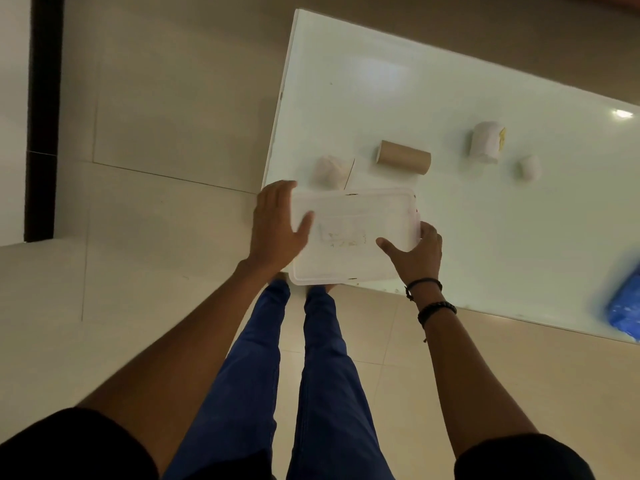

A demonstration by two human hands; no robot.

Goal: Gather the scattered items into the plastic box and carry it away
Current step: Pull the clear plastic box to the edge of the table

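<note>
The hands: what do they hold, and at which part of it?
Both hold the plastic box, lid on, at the table corner: the left hand grips its left short end, and the right hand its right near corner.

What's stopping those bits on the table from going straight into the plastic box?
The lid appears to be on the plastic box, with the left hand and right hand gripping its ends. The cardboard tube and white rolls lie on the table beyond it.
</note>
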